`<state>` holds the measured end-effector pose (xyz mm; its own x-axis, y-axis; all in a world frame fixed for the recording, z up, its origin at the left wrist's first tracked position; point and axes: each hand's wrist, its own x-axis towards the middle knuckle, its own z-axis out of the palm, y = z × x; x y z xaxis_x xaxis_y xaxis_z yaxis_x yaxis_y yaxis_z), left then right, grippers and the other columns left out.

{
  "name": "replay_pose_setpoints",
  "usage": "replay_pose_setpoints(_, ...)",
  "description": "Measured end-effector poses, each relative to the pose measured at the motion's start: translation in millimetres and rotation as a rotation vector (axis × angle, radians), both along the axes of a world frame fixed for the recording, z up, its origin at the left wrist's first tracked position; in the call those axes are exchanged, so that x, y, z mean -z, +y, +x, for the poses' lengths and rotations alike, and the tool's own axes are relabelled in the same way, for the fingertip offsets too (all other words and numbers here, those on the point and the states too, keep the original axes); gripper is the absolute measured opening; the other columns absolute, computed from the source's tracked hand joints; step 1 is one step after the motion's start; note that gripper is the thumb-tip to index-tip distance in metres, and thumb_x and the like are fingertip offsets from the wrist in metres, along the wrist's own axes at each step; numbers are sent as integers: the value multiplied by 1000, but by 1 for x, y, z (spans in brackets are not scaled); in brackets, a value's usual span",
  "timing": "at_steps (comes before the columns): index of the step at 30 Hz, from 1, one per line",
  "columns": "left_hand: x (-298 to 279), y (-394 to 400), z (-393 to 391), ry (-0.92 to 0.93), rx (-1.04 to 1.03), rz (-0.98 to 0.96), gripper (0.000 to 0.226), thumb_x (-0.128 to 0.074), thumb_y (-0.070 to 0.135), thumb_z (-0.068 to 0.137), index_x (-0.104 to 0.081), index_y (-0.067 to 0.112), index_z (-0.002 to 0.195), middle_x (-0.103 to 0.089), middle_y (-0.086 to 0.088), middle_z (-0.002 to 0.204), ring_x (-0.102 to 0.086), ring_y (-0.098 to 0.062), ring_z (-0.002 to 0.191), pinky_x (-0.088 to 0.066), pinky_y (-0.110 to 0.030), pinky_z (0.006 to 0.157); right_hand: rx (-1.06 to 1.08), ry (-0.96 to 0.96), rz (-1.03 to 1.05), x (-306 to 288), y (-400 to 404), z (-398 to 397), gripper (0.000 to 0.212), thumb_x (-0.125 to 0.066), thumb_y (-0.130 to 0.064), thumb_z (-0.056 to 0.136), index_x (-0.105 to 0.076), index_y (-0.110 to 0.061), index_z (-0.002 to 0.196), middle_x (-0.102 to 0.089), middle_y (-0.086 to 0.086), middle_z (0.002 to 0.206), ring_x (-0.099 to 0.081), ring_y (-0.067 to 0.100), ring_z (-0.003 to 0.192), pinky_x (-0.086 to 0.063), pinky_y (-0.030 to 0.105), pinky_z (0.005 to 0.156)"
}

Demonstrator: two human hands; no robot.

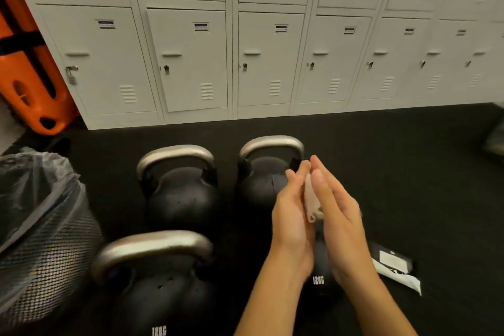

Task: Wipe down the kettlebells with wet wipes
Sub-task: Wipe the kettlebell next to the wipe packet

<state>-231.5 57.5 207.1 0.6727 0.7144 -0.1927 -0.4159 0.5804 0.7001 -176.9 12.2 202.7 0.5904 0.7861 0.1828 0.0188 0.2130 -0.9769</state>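
Pressed palm to palm at centre right of the frame: left hand and right hand, fingers straight and released, not curled. Sandwiched flat between them, a crumpled white wet wipe, soft and folded, its lower edge peeking out near the thumbs.

Stood on the dark, matte, finely textured rubber floor: four kettlebells. At centre, a rounded black cast kettlebell with a smooth bare-metal arched handle. Just to its right, a second kettlebell of the same make, partly covered by the left hand. In the lower left centre, a third kettlebell, pitted black body, brushed steel handle, white "12KG" lettering at the bottom edge. Below the hands, mostly hidden by the wrists, a fourth kettlebell, also marked "12KG".

Lay flat on the floor at lower right, just beside the right forearm: a black wet wipe packet with a pale label and a white sheet trailing out.

At far left, a black wire-mesh bin lined with a thin, wrinkled translucent bag. Across the upper frame, grey sheet-metal lockers with louvred vents and small locks. In the upper left, a glossy orange moulded plastic board with black straps, leaning.
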Motion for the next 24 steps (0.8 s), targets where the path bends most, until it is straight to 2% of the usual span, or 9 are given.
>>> replay_pose_setpoints(6, 15, -22, 14, -112, -4, 87, 47, -28, 45, 99, -54, 24, 132, -61, 15, 128, -53, 1, 121, -40, -24, 104, 100, 177, -28, 21, 5, 3, 85, -71, -56, 65, -47, -28, 142, -60, -20, 131, -56, -6, 118, -48, 18, 95)
replay_pose_setpoints(9, 15, -23, 17, -154, -27, 147, 51, -35, 49, 95, -49, 25, 137, -52, 13, 140, -43, -2, 132, -29, -31, 114, 83, 161, -42, 21, 2, 10, 55, -60, -42, 86, -54, -18, 135, -67, -10, 123, -63, 0, 111, -51, 16, 85)
replay_pose_setpoints(11, 14, -17, 17, -191, -56, 142, 44, -41, 36, 97, -50, 21, 137, -53, 8, 140, -46, -6, 131, -33, -33, 113, 44, 275, -1, 20, 1, 18, 33, -51, -26, 98, -60, -12, 126, -73, -3, 110, -69, 6, 101, -56, 20, 79)
replay_pose_setpoints(12, 14, -12, 15, -203, -80, 129, 39, -42, 28, 98, -52, 18, 135, -56, 5, 138, -49, -9, 129, -36, -34, 112, 31, 372, 28, 18, 0, 22, 30, -47, -20, 99, -61, -9, 123, -75, 1, 106, -71, 11, 99, -59, 23, 77)
replay_pose_setpoints(14, 20, 0, 9, -174, -152, 135, 33, -46, 15, 97, -60, 13, 127, -62, 0, 129, -56, -12, 123, -42, -35, 107, 50, 394, 31, 17, -1, 32, 33, -43, -17, 100, -57, -8, 128, -74, 5, 108, -70, 16, 102, -58, 29, 84)
replay_pose_setpoints(16, 33, 14, 4, -53, -265, 211, 30, -49, 8, 95, -66, 16, 118, -67, 2, 121, -59, -7, 117, -45, -31, 104, 119, 204, -8, 17, -2, 41, 34, -42, -20, 101, -57, -13, 132, -73, 4, 111, -69, 18, 106, -56, 32, 88)
replay_pose_setpoints(20, 65, 36, -3, 181, -425, 351, 33, -46, 2, 95, -67, 14, 117, -67, 6, 119, -58, 4, 112, -44, -8, 92, 356, -473, -116, 14, 1, 60, 35, -43, -29, 101, -58, -29, 132, -70, -4, 106, -65, 5, 91, -53, 19, 79)
replay_pose_setpoints(22, 82, 40, -3, 233, -442, 339, 30, -44, 6, 98, -66, 11, 118, -67, 5, 119, -58, 7, 109, -43, -4, 88, 344, -671, -138, 15, 6, 65, 36, -43, -29, 99, -55, -30, 133, -68, -12, 101, -62, -5, 87, -44, 6, 76)
replay_pose_setpoints(24, 97, 39, -1, 256, -433, 308, 29, -42, 10, 99, -66, 9, 116, -68, 1, 116, -60, 3, 106, -45, -7, 88, 244, -829, -218, 23, 14, 66, 33, -47, -20, 100, -57, -25, 131, -71, -6, 106, -66, 2, 94, -45, 8, 81)
